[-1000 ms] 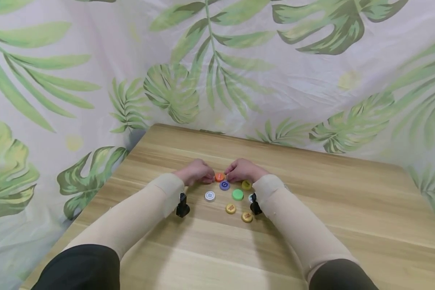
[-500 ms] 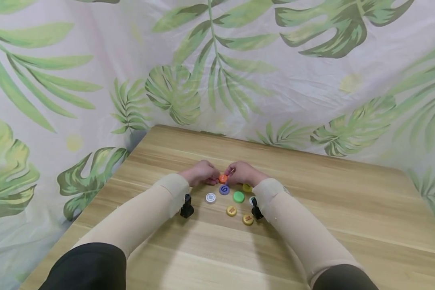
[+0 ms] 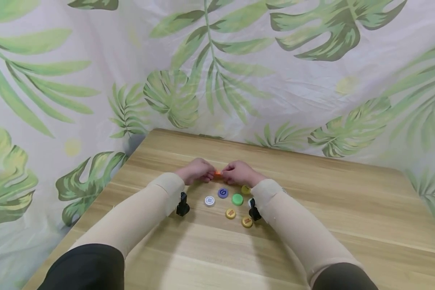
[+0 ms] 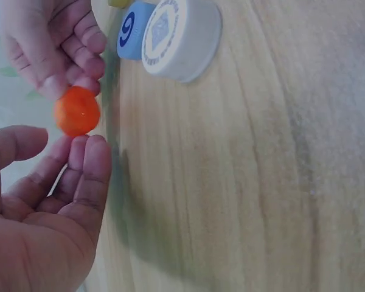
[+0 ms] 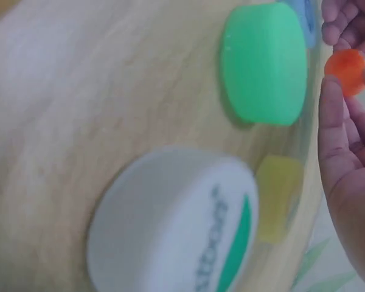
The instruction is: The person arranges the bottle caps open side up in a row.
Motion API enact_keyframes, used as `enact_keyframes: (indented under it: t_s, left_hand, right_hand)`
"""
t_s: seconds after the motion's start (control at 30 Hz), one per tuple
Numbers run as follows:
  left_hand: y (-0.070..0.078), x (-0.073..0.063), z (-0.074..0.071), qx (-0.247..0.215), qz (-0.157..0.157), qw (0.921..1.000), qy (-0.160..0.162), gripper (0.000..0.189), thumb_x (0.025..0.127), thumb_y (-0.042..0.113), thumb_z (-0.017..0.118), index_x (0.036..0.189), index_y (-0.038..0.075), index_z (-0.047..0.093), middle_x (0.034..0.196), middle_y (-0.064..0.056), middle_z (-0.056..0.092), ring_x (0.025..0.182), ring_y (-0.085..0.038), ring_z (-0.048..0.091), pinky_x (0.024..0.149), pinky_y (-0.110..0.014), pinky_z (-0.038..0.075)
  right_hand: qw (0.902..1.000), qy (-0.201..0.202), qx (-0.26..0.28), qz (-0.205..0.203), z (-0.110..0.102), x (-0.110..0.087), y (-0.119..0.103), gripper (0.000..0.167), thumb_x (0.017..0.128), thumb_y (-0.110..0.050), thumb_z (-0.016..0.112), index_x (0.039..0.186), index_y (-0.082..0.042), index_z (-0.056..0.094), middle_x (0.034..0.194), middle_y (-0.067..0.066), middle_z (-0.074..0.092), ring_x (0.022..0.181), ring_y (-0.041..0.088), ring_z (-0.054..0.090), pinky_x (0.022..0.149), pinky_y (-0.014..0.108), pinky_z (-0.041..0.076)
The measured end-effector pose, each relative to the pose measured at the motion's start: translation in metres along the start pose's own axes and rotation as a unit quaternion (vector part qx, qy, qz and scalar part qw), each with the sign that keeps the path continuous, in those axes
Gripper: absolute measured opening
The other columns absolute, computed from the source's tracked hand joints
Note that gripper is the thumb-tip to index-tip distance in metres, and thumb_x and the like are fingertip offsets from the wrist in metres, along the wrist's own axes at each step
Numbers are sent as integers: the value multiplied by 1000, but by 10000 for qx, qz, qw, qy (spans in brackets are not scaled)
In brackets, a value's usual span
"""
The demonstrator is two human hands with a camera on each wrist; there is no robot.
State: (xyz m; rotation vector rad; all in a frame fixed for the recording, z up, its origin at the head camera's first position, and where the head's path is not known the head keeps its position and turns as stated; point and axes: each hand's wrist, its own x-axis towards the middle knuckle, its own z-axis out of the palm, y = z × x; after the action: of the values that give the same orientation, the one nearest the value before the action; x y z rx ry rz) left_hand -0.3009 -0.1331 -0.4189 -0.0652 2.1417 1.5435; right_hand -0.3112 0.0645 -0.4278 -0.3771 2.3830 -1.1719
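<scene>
My right hand (image 3: 238,172) pinches an orange bottle cap (image 4: 78,112) between thumb and fingertips, as both wrist views show. The cap is turned up on its edge, so the head view shows only a thin orange strip between the hands. On its other side is my left hand (image 3: 197,170), with fingertips right at the cap's rim and the thumb standing apart from it. Just in front of the hands a blue cap (image 3: 223,193) with a dark swirl lies on the wooden table (image 3: 203,257).
Nearer me lie a white cap (image 3: 209,201), a green cap (image 3: 237,199) and two gold caps (image 3: 230,214). A yellow cap (image 3: 245,189) and a white cap with green print (image 5: 176,225) lie by the right wrist. A leaf-patterned cloth (image 3: 239,80) hangs behind the table.
The orange cap, lying face up between the hands before, has tipped onto its edge and shifted back and left, away from the blue cap. My right hand has moved left with it.
</scene>
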Motion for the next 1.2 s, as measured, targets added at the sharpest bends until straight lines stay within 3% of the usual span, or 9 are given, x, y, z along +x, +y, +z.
enact_keyframes:
  t_s: [0.17,0.37,0.6,0.73,1.0,1.2]
  left_hand:
    - [-2,1,-1,-436,14,9988,203,30,105,4,52,126,-15,61,116,-23,66,100,-25,66,97,-34,56]
    - [-4,3,-3,-1039,11,9941,302,30,106,5,51,130,-13,56,115,-20,63,98,-24,64,99,-35,55]
    - [-4,1,-4,-1031,-1,9939,398,32,107,6,49,131,-13,57,106,-15,64,89,-19,63,97,-35,56]
    - [-3,2,-3,-948,-192,9948,318,32,106,8,49,128,-12,59,99,-12,63,82,-16,62,92,-32,57]
    - [-1,1,-3,-794,-442,9958,56,29,104,6,49,123,-12,61,96,-12,62,75,-13,60,81,-24,57]
    - [1,0,-3,-698,-482,9964,26,30,106,6,47,127,-12,58,98,-12,61,77,-12,60,84,-23,57]
  right_hand:
    - [9982,303,511,103,4,4,-1,21,104,-14,60,111,3,70,94,10,72,82,16,65,77,25,58]
    - [9888,763,1270,201,14,10,-6,15,101,-7,64,110,5,69,98,10,68,85,15,62,77,23,55]
    - [9765,1016,1890,196,22,14,-13,7,100,4,60,107,7,62,99,13,63,81,18,63,75,26,60]
    - [9749,1039,1932,371,25,17,-10,12,102,3,58,108,11,66,92,11,63,74,14,61,70,22,59]
    - [9824,720,1626,570,23,20,-5,18,100,4,59,114,11,68,91,11,68,76,12,63,70,20,58]
    - [9883,557,1317,531,19,19,-7,20,99,5,58,115,12,69,98,15,71,80,14,64,76,22,59]
